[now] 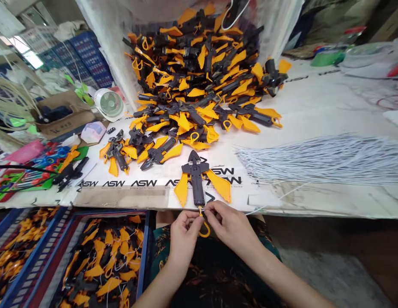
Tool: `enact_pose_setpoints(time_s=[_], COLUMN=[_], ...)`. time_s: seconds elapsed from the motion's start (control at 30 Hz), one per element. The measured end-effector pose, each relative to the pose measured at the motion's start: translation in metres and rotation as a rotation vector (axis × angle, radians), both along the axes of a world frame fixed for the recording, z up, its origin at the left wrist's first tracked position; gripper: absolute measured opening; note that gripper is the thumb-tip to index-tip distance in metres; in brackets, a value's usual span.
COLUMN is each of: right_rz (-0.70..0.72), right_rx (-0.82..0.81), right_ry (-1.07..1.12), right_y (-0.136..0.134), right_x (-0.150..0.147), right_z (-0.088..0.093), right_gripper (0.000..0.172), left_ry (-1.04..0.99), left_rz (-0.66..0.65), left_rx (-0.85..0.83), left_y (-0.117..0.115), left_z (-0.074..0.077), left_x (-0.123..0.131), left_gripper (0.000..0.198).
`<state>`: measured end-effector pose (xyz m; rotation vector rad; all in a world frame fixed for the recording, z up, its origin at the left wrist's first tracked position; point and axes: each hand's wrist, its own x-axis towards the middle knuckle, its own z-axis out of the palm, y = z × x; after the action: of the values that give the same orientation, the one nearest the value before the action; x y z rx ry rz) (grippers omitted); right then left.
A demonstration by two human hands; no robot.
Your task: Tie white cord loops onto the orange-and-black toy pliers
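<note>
A black toy with orange wings point(197, 182) lies at the table's front edge, its pointed black tip facing away from me. An orange loop point(204, 231) hangs from its near end, over the edge. My left hand point(185, 229) pinches the loop's base between thumb and fingers. Close beside it, my right hand point(223, 220) is closed at the same spot, where a white tie point(255, 211) runs off to the right. What exactly the right fingertips grip is too small to make out.
A large pile of similar black and orange toys point(199, 85) fills the back middle. White ties point(317, 158) lie in a bundle at right. Blue crates point(147, 252) holding toys stand below left. A small fan point(109, 103) is at back left.
</note>
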<state>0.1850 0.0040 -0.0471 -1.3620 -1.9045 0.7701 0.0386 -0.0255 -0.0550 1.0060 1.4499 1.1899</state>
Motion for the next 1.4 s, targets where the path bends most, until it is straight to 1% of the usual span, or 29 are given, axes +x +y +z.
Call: enact_pose_setpoints(time_s=[0.13, 0.2, 0.3, 0.4, 0.53, 0.63, 0.7, 0.77, 0.83, 0.87, 0.93, 1.03, 1.07, 1.1, 1.2, 1.27, 1.33, 1.4], right_rz=[-0.071, -0.058, 0.012, 0.050, 0.027, 0.112, 0.156, 0.203, 0.258, 0.281, 0.293, 0.286, 0.285, 0.286, 0.291, 0.293, 0.286, 0.293], right_rx=[-0.023, -0.015, 0.017, 0.090, 0.228, 0.269, 0.292, 0.317, 0.335, 0.335, 0.319, 0.289, 0.280, 0.271, 0.200, 0.108, 0.004, -0.087], right_ry=[0.008, -0.010, 0.005, 0.030, -0.081, -0.128, -0.127, -0.145, -0.184, -0.200, -0.212, -0.164, -0.128, -0.076, 0.153, 0.295, 0.366, 0.364], right_y=[-0.003, -0.003, -0.003, -0.003, -0.003, 0.001, 0.004, 0.007, 0.008, 0.009, 0.009, 0.012, 0.014, 0.016, 0.026, 0.034, 0.042, 0.050], right_x=[-0.003, -0.003, 0.000, 0.003, 0.004, 0.005, 0.006, 0.007, 0.008, 0.008, 0.009, 0.010, 0.008, 0.005, -0.010, -0.022, -0.030, -0.031], right_z=[-0.003, -0.003, -0.002, -0.003, -0.006, -0.002, 0.004, 0.009, 0.011, 0.011, 0.010, 0.013, 0.016, 0.020, 0.032, 0.040, 0.045, 0.047], right_gripper=[0.023, 0.023, 0.023, 0.022, 0.017, 0.016, 0.017, 0.020, 0.026, 0.029, 0.030, 0.027, 0.027, 0.027, 0.029, 0.024, 0.019, 0.020], left_ry=[-0.017, -0.018, -0.014, -0.028, -0.008, 0.062, 0.151, 0.283, 0.405, 0.436, 0.430, 0.322, 0.293, 0.274, 0.286, 0.313, 0.336, 0.367], left_rz=[0.018, 0.012, -0.029, -0.067, -0.131, -0.162, -0.187, -0.241, -0.281, -0.277, -0.192, -0.004, 0.018, 0.012, -0.090, -0.142, -0.172, -0.202], left_rx=[-0.006, -0.003, 0.003, -0.018, -0.078, -0.080, -0.026, 0.045, 0.106, 0.132, 0.184, 0.244, 0.245, 0.238, 0.214, 0.232, 0.246, 0.244], left_y=[-0.001, -0.001, 0.000, 0.004, 0.011, 0.014, 0.015, 0.015, 0.014, 0.014, 0.013, 0.013, 0.015, 0.016, 0.024, 0.030, 0.036, 0.042], left_z=[-0.001, -0.001, 0.000, 0.001, 0.000, -0.003, -0.002, 0.004, 0.014, 0.020, 0.033, 0.050, 0.054, 0.057, 0.062, 0.064, 0.065, 0.064], left_x=[0.003, 0.002, -0.001, -0.005, -0.007, -0.006, -0.007, -0.012, -0.020, -0.027, -0.041, -0.062, -0.066, -0.069, -0.068, -0.064, -0.062, -0.062], left_gripper=[0.027, 0.029, 0.032, 0.040, 0.048, 0.043, 0.036, 0.029, 0.025, 0.024, 0.025, 0.027, 0.028, 0.029, 0.029, 0.029, 0.029, 0.028])
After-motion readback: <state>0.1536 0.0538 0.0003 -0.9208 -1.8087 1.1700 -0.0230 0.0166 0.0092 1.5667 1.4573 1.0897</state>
